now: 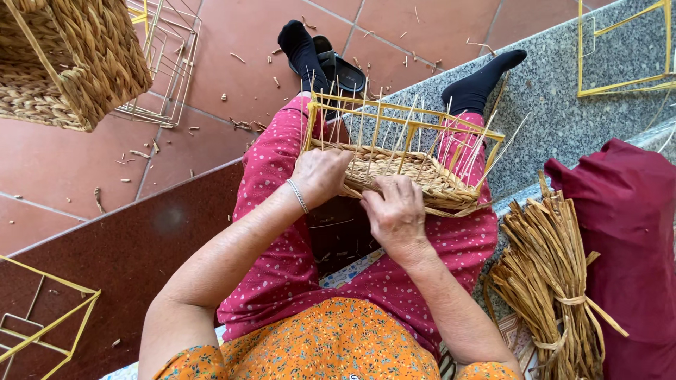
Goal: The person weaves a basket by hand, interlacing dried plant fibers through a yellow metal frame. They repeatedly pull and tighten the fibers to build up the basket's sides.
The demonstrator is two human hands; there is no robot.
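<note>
A half-woven basket [415, 176] on a yellow wire frame [394, 116] rests across my lap, its bare upright wires pointing away from me. My left hand [320, 174], with a silver bracelet at the wrist, grips the woven near-left corner of the basket. My right hand [396, 211] presses on the woven straw at the near edge, fingers curled on the strands. My legs in pink dotted trousers and black socks stretch out below.
A tied bundle of dry straw [549, 274] lies at my right on a grey stone step, beside a dark red cloth bag [627, 232]. A finished woven basket [67, 60] and empty wire frames [165, 63] sit upper left. Another yellow frame [42, 317] is at lower left.
</note>
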